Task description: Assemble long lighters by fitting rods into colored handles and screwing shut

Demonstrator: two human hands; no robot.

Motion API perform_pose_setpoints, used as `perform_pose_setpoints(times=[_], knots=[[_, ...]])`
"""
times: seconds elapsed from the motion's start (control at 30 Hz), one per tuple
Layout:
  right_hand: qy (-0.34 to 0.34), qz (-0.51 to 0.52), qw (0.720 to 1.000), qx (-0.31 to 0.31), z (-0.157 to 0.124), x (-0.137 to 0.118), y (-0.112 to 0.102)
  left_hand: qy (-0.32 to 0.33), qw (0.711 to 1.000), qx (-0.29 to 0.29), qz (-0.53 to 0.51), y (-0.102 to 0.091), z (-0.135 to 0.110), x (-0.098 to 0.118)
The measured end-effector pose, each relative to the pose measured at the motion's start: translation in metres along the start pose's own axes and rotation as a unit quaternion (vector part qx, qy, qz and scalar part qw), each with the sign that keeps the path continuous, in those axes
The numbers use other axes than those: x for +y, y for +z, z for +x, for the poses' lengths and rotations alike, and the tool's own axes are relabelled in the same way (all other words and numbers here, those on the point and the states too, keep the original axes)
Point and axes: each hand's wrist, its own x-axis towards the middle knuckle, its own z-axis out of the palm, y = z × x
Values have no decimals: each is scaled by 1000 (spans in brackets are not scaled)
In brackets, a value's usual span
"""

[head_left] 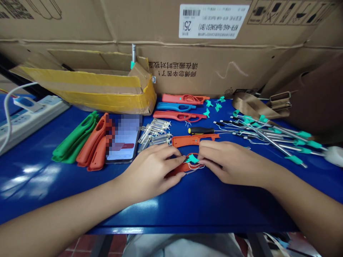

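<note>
Just in front of me, my left hand (152, 171) grips one orange lighter casing half (184, 167) lying low over the table. A small green trigger (192, 159) sits in it, with thin white wires (195, 166) looping below. My right hand (233, 162) pinches at the right side of the green trigger; its fingertips partly hide the contact. Beyond my hands lies another orange casing half (184, 141). Clear lighter fuel tanks (157, 130) are heaped past my left fingers. Behind my right hand is a black-and-yellow screwdriver (200, 130).
Metal lighter tubes (278, 139) with green parts and wires lie right. Red casings (179, 116), a blue casing (175, 106) and loose green triggers (218, 106) are behind. Green casings (76, 139), a phone (122, 151), a power strip (50, 109) and a yellow-taped box (107, 94) stand left.
</note>
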Motion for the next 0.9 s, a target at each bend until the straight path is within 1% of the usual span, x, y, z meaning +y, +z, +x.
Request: perform_pose_setpoints(times=[0.13, 0.23, 0.33, 0.5, 0.63, 0.8, 0.9], knots=[[-19, -3, 1000, -3, 1, 1, 0, 5, 1000, -3, 20, -1, 0, 0], [-27, -5, 1000, -12, 2, 1, 0, 24, 996, -4, 89, -1, -1, 4], [-27, -5, 1000, -11, 3, 1, 1, 38, 986, -2, 165, 0, -2, 11], [-23, 12, 1000, -13, 2, 0, 1, 42, 971, -9, 234, 5, -6, 20], [-24, 28, 999, -8, 1, 0, -1, 35, 972, -20, 234, 5, -7, 21], [-27, 38, 999, -7, 0, 1, -1, 13, 984, -17, 179, 2, -6, 19], [-39, 25, 999, -13, 0, 1, -1, 8, 988, -18, 150, 1, -6, 18]])
